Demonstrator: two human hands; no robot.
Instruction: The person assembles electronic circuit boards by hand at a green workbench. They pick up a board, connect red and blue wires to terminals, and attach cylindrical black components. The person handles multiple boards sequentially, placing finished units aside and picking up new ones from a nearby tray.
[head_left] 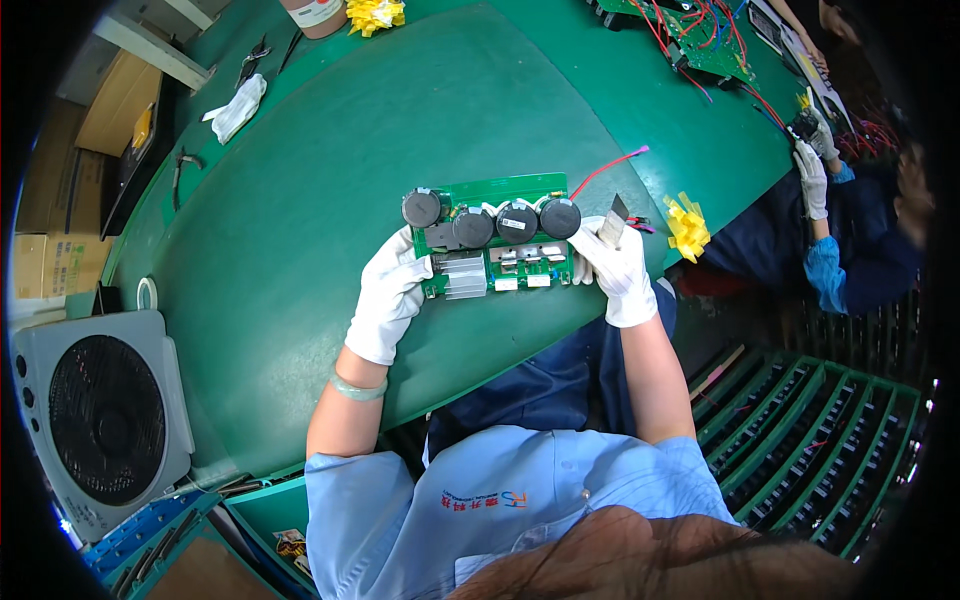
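I hold a green circuit board [520,187] up over the table's near part, between both gloved hands. It carries several large black round capacitors [517,223], a finned silver heat sink [463,276] and a red wire [605,172] reaching out to the right. My left hand [392,290], in a white glove, is closed on the board's left edge by the heat sink. My right hand [618,265], also gloved, grips the right edge. A flat pale tool with a dark end [614,220] sticks up from the right hand; its kind is unclear.
A grey fan [108,420] stands at left. Pliers [182,175], a white glove [238,108] and a bottle [318,14] lie or stand on the green table [300,220]. Yellow strips [687,228] sit at right, near a co-worker's gloved hands [812,175]. Slotted green racks [800,440] are at lower right.
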